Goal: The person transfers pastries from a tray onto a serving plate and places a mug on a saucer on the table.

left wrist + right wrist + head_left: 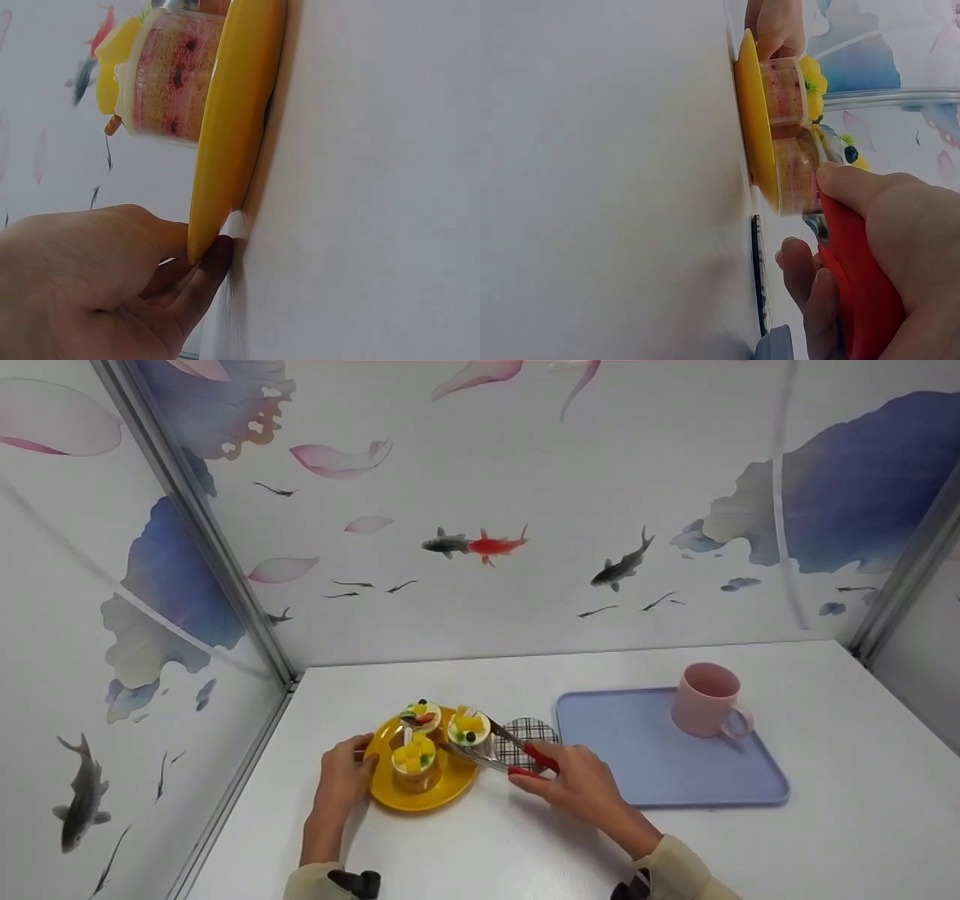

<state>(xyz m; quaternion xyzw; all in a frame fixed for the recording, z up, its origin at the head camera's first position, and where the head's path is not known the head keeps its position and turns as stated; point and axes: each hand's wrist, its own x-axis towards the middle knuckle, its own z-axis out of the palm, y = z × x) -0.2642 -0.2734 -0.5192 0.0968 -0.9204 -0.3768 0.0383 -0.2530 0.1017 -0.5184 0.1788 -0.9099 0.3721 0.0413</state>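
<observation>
My left hand point(345, 780) pinches the left rim of a yellow plate point(386, 795), thumb above and fingers below in the left wrist view. Three dessert cups topped with fruit are on the plate: a front cup point(414, 765), a back cup point(421, 715) and a right cup point(469, 727). In my right hand point(577, 780) are tongs with red handles point(855, 277). Their metal arms reach to either side of the right cup, which sits at the plate's right edge. Whether its base touches the plate is hard to tell.
A round checked coaster point(529, 731) lies just right of the plate, partly behind the tongs. Farther right is a blue tray point(622, 750) with a pink mug point(705, 701) at its back right. Printed walls point(525, 472) stand behind and beside the white table point(480, 855).
</observation>
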